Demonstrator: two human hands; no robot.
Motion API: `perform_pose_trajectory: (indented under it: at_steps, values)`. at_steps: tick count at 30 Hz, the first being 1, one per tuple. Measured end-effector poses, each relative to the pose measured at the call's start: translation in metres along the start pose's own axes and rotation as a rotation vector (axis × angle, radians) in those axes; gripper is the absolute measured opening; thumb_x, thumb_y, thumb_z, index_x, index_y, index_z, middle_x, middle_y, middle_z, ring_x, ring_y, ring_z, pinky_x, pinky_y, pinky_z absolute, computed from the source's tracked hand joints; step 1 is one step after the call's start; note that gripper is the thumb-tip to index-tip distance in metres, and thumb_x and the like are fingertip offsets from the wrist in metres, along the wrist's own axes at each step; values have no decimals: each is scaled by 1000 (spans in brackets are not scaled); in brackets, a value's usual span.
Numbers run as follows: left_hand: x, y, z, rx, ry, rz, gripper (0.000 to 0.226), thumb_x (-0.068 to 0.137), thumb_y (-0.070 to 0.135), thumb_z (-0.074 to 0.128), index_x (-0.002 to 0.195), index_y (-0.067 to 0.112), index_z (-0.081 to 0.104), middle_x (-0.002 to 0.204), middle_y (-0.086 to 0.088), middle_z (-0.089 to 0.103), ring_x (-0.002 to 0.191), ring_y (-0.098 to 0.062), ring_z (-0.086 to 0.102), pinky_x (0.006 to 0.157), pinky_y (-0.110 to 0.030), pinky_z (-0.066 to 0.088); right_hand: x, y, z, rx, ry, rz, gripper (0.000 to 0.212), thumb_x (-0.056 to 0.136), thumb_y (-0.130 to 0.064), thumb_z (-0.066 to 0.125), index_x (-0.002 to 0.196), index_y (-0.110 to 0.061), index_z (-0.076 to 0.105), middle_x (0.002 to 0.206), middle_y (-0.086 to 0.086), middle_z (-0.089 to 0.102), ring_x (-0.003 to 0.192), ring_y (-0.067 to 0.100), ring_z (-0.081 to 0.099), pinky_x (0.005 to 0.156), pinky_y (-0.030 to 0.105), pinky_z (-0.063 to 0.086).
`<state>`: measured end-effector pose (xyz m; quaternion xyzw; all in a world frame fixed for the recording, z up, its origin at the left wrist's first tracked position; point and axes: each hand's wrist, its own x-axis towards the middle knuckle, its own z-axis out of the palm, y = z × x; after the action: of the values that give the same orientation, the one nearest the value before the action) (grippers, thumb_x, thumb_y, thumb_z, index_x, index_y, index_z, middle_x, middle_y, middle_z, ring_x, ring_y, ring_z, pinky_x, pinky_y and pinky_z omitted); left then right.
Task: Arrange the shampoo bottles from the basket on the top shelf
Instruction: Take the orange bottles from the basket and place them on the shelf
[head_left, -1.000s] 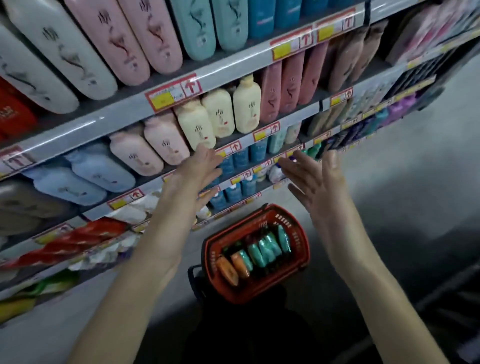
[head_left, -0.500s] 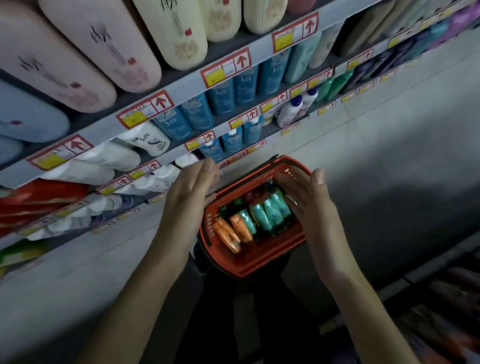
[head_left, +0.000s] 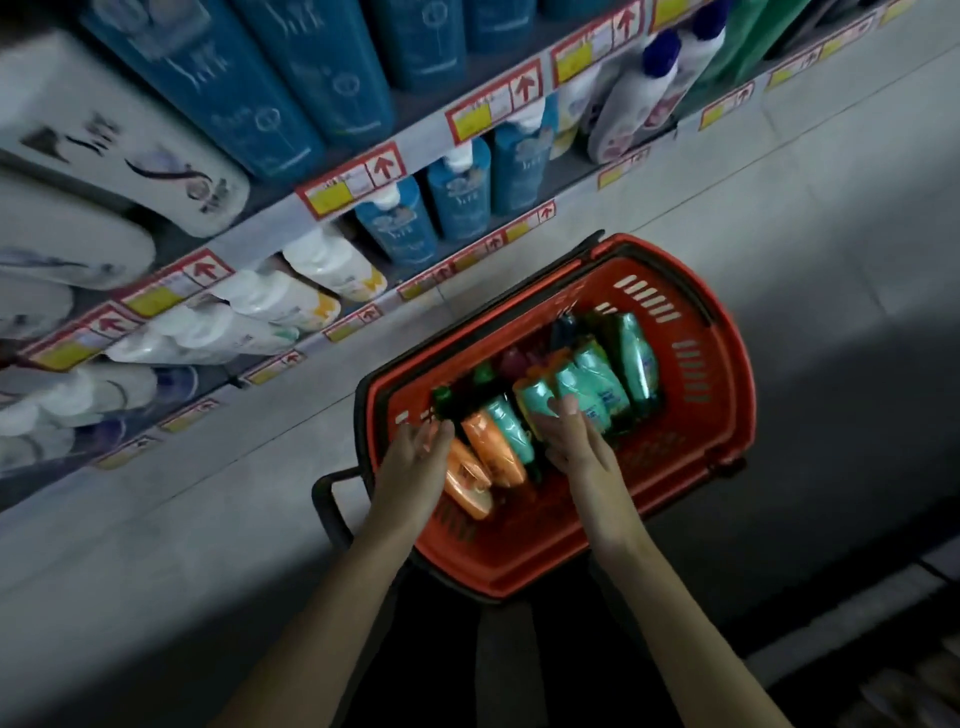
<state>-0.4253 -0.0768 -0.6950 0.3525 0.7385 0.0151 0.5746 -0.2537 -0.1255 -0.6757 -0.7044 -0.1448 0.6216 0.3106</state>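
Shampoo bottles of teal plastic (head_left: 597, 387) beside orange plastic bottles (head_left: 493, 449), lying inside red slotted plastic basket (head_left: 717, 415), right of shelves (head_left: 363, 174). Left hand (head_left: 418, 460) straight-fingered over orange ones, gripping nothing; right hand (head_left: 574, 444) likewise, fingertips at teal one.

The basket (head_left: 693, 415) is moulded orange-red plastic, slotted, with a matt finish. Inside the basket, the orange bottles (head_left: 493, 452) and teal bottles (head_left: 597, 387) show glossy, smooth plastic surfaces. Beyond the basket, the price labels (head_left: 353, 182) look like printed paper. The floor (head_left: 779, 182) around the basket is smooth, dull tile.
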Motion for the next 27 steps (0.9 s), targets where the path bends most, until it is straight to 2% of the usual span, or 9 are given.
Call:
perform_pose_trajectory:
  at_steps: [2, 3, 5, 7, 10, 13, 16, 23, 27]
  values:
    - [23, -17, 13, 66, -2, 10, 54, 98, 53, 51, 135, 14, 53, 126, 2, 61, 115, -19, 57, 83, -27, 39, 27, 27, 6, -15, 8, 19, 75, 87, -77, 37, 142, -27, 49, 131, -16, 61, 125, 1, 53, 105, 25, 39]
    - [32, -24, 18, 103, -3, 26, 51, 98, 51, 51, 133, 14, 54, 118, 5, 61, 109, -16, 57, 78, -23, 39, 39, 39, 10, -37, 11, 20, 72, 89, -74, 39, 142, -26, 49, 132, -14, 61, 125, 1, 53, 103, 21, 39]
    - [50, -34, 27, 173, 1, 61, 44, 100, 45, 52, 131, 14, 54, 112, 7, 61, 106, -15, 58, 74, -19, 40, 58, 61, 16, -135, 17, -7, 60, 94, -63, 44, 139, -23, 51, 120, -18, 63, 115, -5, 55, 86, 4, 39]
    - [67, -38, 34, 226, 15, 63, 37, 101, 37, 53, 131, 16, 54, 122, 0, 62, 103, -13, 57, 80, -23, 41, 76, 81, 22, -279, 41, -35, 46, 97, -49, 52, 132, -19, 54, 107, -20, 62, 109, 1, 61, 74, 0, 40]
    - [90, -39, 38, 351, 11, 43, 41, 100, 29, 55, 138, 14, 49, 132, -6, 60, 114, -19, 59, 91, -31, 48, 97, 105, 29, -490, 30, -42, 51, 96, -40, 59, 136, -9, 51, 124, 2, 62, 120, 21, 58, 90, 21, 45]
    - [103, -39, 42, 530, -50, 1, 38, 98, 23, 57, 133, 9, 50, 125, -9, 63, 119, -28, 60, 98, -38, 49, 111, 119, 37, -683, 13, -50, 52, 95, -36, 61, 137, -7, 49, 133, 11, 56, 122, 28, 54, 98, 37, 47]
    - [110, -39, 47, 677, -90, -6, 28, 96, 18, 58, 123, 12, 52, 110, -5, 63, 113, -27, 61, 91, -37, 51, 119, 126, 46, -770, 43, -55, 52, 92, -33, 65, 136, -10, 49, 133, 9, 49, 124, 27, 50, 98, 40, 48]
    - [119, -37, 49, 881, -116, -9, 38, 88, 8, 65, 125, 10, 54, 122, -13, 61, 122, -35, 54, 97, -46, 52, 131, 132, 58, -957, 90, -23, 56, 90, -30, 68, 137, -12, 42, 139, 8, 41, 131, 27, 39, 106, 39, 42]
    - [117, -43, 45, 1052, -195, 9, 49, 83, 18, 76, 127, 14, 55, 128, -11, 56, 127, -32, 48, 102, -42, 49, 133, 133, 62, -1056, 89, -4, 60, 88, -31, 70, 138, -12, 40, 143, 8, 40, 134, 26, 36, 109, 38, 37]
